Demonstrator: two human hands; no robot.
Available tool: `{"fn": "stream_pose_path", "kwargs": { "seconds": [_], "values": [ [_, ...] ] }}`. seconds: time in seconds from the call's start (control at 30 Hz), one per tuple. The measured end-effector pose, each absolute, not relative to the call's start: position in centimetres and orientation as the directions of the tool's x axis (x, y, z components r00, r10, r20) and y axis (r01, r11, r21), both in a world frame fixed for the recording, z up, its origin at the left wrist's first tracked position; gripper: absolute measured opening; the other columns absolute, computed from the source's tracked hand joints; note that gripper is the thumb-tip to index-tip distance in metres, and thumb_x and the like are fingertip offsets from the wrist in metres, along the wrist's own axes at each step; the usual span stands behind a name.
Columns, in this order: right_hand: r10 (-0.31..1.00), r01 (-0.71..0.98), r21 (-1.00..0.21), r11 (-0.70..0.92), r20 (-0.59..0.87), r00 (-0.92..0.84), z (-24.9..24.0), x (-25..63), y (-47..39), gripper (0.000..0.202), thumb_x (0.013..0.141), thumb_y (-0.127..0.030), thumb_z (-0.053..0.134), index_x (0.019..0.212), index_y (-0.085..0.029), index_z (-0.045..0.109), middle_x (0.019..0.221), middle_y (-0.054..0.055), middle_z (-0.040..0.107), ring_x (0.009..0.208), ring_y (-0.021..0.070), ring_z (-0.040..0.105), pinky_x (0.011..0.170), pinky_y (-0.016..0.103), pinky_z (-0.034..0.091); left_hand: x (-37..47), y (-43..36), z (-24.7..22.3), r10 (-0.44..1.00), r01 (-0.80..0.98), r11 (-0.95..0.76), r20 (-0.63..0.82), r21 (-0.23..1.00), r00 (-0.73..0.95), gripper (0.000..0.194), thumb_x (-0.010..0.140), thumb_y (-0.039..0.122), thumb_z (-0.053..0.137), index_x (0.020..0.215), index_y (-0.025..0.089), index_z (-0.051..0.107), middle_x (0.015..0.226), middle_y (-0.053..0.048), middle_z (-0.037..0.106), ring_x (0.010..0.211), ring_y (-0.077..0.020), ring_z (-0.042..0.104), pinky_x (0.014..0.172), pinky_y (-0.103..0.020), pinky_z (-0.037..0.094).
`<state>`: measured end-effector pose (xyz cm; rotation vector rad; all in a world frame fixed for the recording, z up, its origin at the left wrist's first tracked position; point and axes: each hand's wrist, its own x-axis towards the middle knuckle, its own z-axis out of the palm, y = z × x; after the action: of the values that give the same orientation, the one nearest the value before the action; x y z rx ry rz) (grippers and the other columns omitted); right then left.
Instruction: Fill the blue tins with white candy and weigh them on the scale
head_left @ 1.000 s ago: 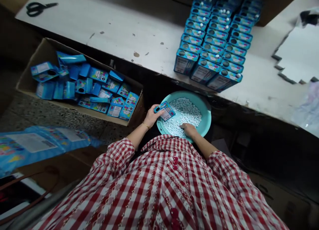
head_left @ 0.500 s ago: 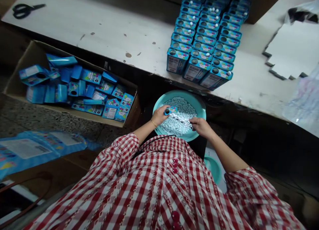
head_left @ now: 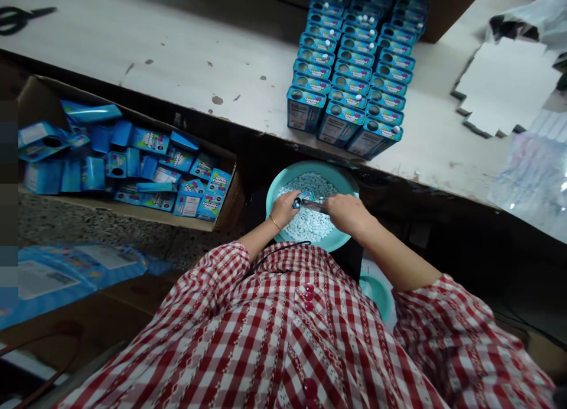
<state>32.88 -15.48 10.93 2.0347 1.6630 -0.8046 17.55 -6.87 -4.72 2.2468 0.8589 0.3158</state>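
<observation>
White tabletop (head_left: 177,60), two hands (head_left: 283,212) (head_left: 349,213), one held box (head_left: 305,195)

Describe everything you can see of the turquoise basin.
The basin is round, looks plastic, and opens upward, holding many small white pieces. It sits lower than the table, its near rim partly hidden by the shirt. The left hand and right hand are over it; contact is unclear.

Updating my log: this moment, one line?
left hand: holds blue box | right hand: holds scoop at box's opening | below: turquoise basin, white pellets
</observation>
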Motion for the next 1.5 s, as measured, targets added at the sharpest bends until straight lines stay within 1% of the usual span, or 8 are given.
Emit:
{"fn": "stream_pose_path", "kwargs": {
  "seconds": [0.13, 0.23, 0.33, 0.47, 0.7, 0.93, 1.27, 1.5],
  "values": [
    [0.813, 0.943, -0.106, -0.315, -0.543, 0.211, 6.4, 36.8, -18.4, 0.036, 0.088, -0.018, 0.040, 0.116, -0.023, 0.062, 0.106, 0.010, 0.066, 0.094, 0.0220, 0.062, 0.077, 0.027, 0.045, 16.1, -6.2, -4.6, 0.752, 0.466, -0.442, 0.034, 0.766, 0.658, 0.040, 0.073, 0.023, 0.067, 0.112, 0.020, 0.057, 0.111, -0.007, 0.065, 0.102, -0.0223, 0.062, 0.090, -0.035, 0.048],
    [0.792, 0.922, -0.068, -0.381, -0.539, 0.288, 0.7, 36.4, -18.9, 0.042, 0.090, -0.013, 0.032, 0.124, -0.019, 0.056, 0.114, 0.012, 0.061, 0.097, 0.0218, 0.060, 0.077, 0.027, 0.045, 15.0, -5.9, -4.6, 0.788, 0.445, -0.393, 0.045, 0.804, 0.614, 0.041, 0.074, 0.028, 0.067, 0.113, 0.020, 0.057, 0.112, -0.006, 0.066, 0.101, -0.0201, 0.062, 0.089, -0.032, 0.048],
    [0.774, 0.949, -0.101, -0.300, -0.607, 0.180, -4.0, 33.1, -18.4, 0.044, 0.090, -0.008, 0.027, 0.128, -0.011, 0.050, 0.119, 0.018, 0.057, 0.103, 0.0238, 0.057, 0.077, 0.029, 0.046, 14.4, -5.8, -4.9, 0.799, 0.451, -0.360, 0.020, 0.816, 0.601, 0.042, 0.073, 0.030, 0.068, 0.113, 0.021, 0.057, 0.110, -0.005, 0.067, 0.100, -0.0194, 0.063, 0.089, -0.031, 0.049],
    [0.769, 0.947, -0.237, -0.216, -0.639, 0.015, -6.7, 29.9, -18.7, 0.038, 0.089, -0.009, 0.034, 0.117, -0.015, 0.059, 0.116, 0.014, 0.060, 0.106, 0.0213, 0.056, 0.082, 0.027, 0.045, 14.3, -5.9, -5.6, 0.807, 0.443, -0.367, 0.043, 0.818, 0.589, 0.042, 0.074, 0.032, 0.068, 0.113, 0.021, 0.057, 0.112, -0.005, 0.066, 0.100, -0.0189, 0.063, 0.089, -0.031, 0.048],
    [0.770, 0.889, -0.355, -0.290, -0.638, -0.003, -6.4, 33.0, -20.6, 0.043, 0.083, -0.006, 0.042, 0.115, -0.024, 0.064, 0.117, 0.002, 0.064, 0.106, 0.0166, 0.058, 0.086, 0.023, 0.044, 14.2, -5.7, -5.4, 0.789, 0.412, -0.372, 0.050, 0.832, 0.612, 0.043, 0.074, 0.031, 0.067, 0.114, 0.020, 0.057, 0.114, -0.006, 0.065, 0.100, -0.0189, 0.063, 0.089, -0.031, 0.048],
    [0.884, 0.712, -0.601, -0.363, -0.464, 0.058, 0.7, 35.7, -21.1, 0.039, 0.077, -0.009, 0.048, 0.108, -0.019, 0.070, 0.098, 0.006, 0.069, 0.091, 0.0177, 0.063, 0.083, 0.026, 0.046, 15.2, -6.2, -5.6, 0.729, 0.426, -0.437, 0.034, 0.792, 0.684, 0.045, 0.072, 0.020, 0.066, 0.116, 0.020, 0.056, 0.117, -0.007, 0.063, 0.108, -0.0217, 0.059, 0.096, -0.035, 0.046],
    [0.755, 0.967, -0.152, -0.202, -0.654, 0.056, 8.7, 31.8, -14.1, 0.029, 0.079, -0.013, 0.046, 0.094, -0.015, 0.071, 0.093, 0.013, 0.069, 0.089, 0.0252, 0.063, 0.072, 0.029, 0.043, 16.8, -7.2, -6.2, 0.637, 0.457, -0.552, -0.001, 0.697, 0.771, 0.050, 0.068, 0.007, 0.063, 0.117, 0.015, 0.056, 0.119, -0.012, 0.062, 0.113, -0.0257, 0.057, 0.099, -0.040, 0.044],
    [0.825, 0.944, -0.226, -0.241, -0.560, 0.077, 8.8, 35.6, -17.1, 0.026, 0.084, -0.019, 0.049, 0.100, -0.024, 0.069, 0.095, 0.008, 0.068, 0.089, 0.0227, 0.062, 0.074, 0.028, 0.043, 15.9, -6.6, -5.7, 0.702, 0.443, -0.501, 0.049, 0.743, 0.711, 0.043, 0.074, 0.020, 0.065, 0.116, 0.019, 0.056, 0.116, -0.010, 0.064, 0.108, -0.0236, 0.059, 0.095, -0.039, 0.047]
  ]
}}
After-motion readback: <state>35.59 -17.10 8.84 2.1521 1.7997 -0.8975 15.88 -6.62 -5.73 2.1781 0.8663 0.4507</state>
